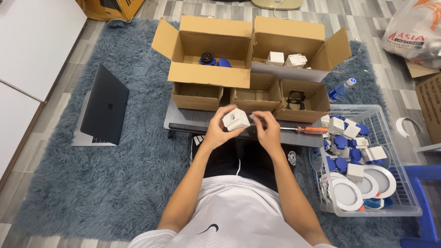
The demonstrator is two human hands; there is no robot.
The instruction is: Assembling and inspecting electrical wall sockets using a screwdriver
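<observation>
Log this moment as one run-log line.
left hand: holds white box part | right hand: fingers at part | screwdriver: on tray | basket: right

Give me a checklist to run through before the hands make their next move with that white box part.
1. White box part gripped by left hand: ok.
2. Right hand at the part's right side: ok; whether it holds anything cannot tell.
3. Screwdriver lies on the low tray table beside the right hand: ok.
4. Cardboard boxes stand open ahead: ok.
5. Basket of white and blue parts sits at the person's right: ok.
</observation>
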